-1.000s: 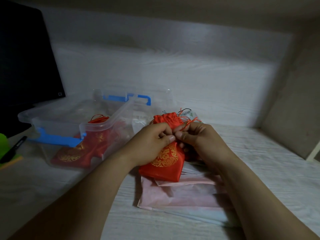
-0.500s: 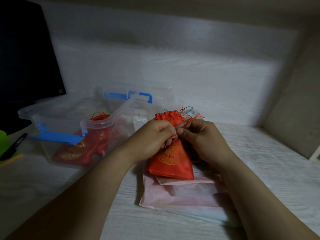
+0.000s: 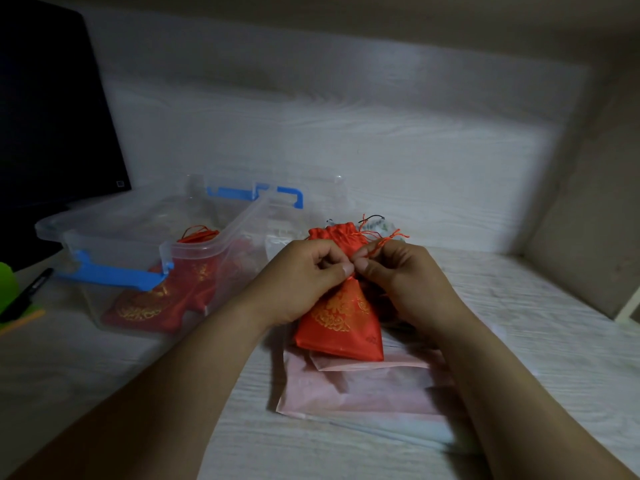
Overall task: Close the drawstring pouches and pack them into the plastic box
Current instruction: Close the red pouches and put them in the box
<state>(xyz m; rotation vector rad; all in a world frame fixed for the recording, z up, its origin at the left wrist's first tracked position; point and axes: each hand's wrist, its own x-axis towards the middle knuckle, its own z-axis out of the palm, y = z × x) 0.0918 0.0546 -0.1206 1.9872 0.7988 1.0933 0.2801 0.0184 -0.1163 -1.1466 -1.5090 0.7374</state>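
Both forearms come in from the lower corners and meet at the middle of the white wood-grain table (image 3: 526, 334). The left hand (image 3: 304, 275) is curled knuckles-up, its thumb and forefinger pinched on the gathered neck of a red drawstring pouch (image 3: 341, 320). The right hand (image 3: 401, 278) faces it, thumb tip almost against the left thumb, with its fingers bent round and nipping the orange drawstring (image 3: 389, 237), whose loose ends fan out above the knuckles. Each hand has a tight, small grip, and neither holds anything else.

The pouch is upright, leaning slightly left. Its ruffled mouth stands above the hands and its gold-embroidered body hangs below them. Its bottom edge lies over a stack of pale pink sheets (image 3: 363, 393); in this dim light it may be resting on them, but that is not certain.

To the left of the hands, near the left wrist, stands the clear plastic box (image 3: 207, 244), open on top, with a blue latch (image 3: 110, 273) on its near side and a blue handle (image 3: 256, 194) behind it. Red pouches with gold patterns (image 3: 156, 303) lie inside on its floor.

At the far left are a dark monitor (image 3: 52, 116), a black pen (image 3: 29, 291) and part of a green object (image 3: 6, 285).
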